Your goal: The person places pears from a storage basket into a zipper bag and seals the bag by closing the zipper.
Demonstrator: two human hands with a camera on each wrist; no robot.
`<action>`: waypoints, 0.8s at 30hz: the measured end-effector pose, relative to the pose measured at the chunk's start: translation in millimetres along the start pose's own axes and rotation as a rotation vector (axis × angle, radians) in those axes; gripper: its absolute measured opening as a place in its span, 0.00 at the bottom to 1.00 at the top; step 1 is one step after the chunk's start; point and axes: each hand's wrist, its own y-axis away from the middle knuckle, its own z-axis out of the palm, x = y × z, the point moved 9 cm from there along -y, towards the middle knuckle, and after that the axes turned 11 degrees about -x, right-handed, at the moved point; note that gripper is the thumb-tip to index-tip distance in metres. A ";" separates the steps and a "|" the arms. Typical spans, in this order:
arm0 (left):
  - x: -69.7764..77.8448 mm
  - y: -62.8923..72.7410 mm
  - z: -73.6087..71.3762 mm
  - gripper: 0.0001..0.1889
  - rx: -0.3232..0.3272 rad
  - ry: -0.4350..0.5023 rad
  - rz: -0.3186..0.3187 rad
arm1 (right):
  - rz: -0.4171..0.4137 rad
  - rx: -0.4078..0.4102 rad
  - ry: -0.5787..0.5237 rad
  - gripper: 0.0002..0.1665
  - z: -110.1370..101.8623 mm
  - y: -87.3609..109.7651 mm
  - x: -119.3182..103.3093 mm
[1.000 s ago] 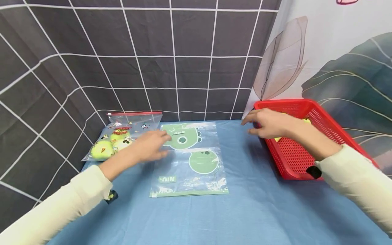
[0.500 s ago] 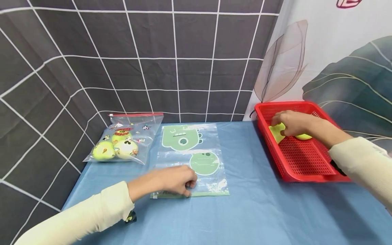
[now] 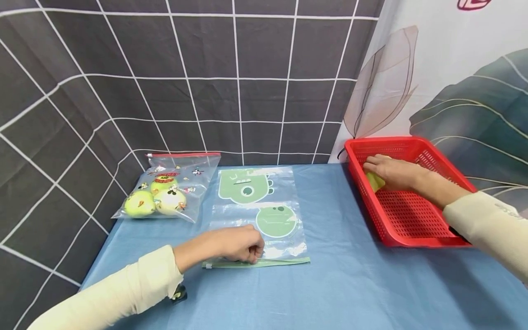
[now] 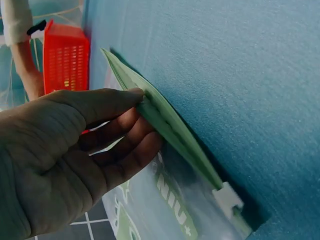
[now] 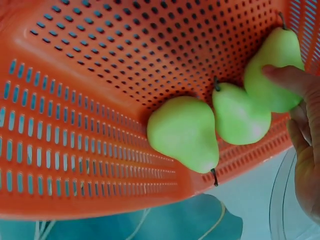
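Note:
My left hand [image 3: 237, 244] pinches the green zip edge of a clear zip bag [image 3: 299, 245] that lies flat on the blue cloth. In the left wrist view the thumb and fingers hold the lifted green strip [image 4: 172, 127], and a white slider [image 4: 228, 199] sits near its end. Inside the red basket [image 3: 412, 240], my right hand [image 3: 396, 173] grips a green pear [image 3: 374, 181]. The right wrist view shows the thumb on this pear, the fingers partly hidden behind it. Beside it lie a second pear [image 5: 240, 115] and a third pear [image 5: 184, 132].
A filled zip bag [image 3: 194, 178] with a red top edge and several round yellow-green fruits stands at the left against the dark gridded cloth [image 3: 260, 101]. A pale leaf-patterned curtain [image 3: 445, 59] hangs behind the basket.
My left hand has moved toward me and right, from above the flat bag to its green edge, and now pinches it. My right hand has moved right into the basket and taken hold of a pear.

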 end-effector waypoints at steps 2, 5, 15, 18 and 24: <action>-0.9 1.5 -0.5 0.15 0.009 0.015 0.004 | -0.056 0.067 0.023 0.49 8.0 0.2 5.6; -0.7 2.8 -1.0 0.16 0.024 0.007 0.018 | -0.075 0.076 0.036 0.54 27.1 -2.1 23.9; -2.1 4.6 -0.4 0.19 0.043 -0.025 0.008 | -0.018 -0.049 0.081 0.69 100.9 -23.3 104.5; -2.6 4.8 1.0 0.23 0.043 -0.015 0.012 | -0.036 -0.042 0.094 0.64 93.4 -24.3 96.7; 2.7 6.3 -2.5 0.26 0.074 -0.031 0.037 | -0.072 0.021 0.093 0.58 85.9 -25.9 92.6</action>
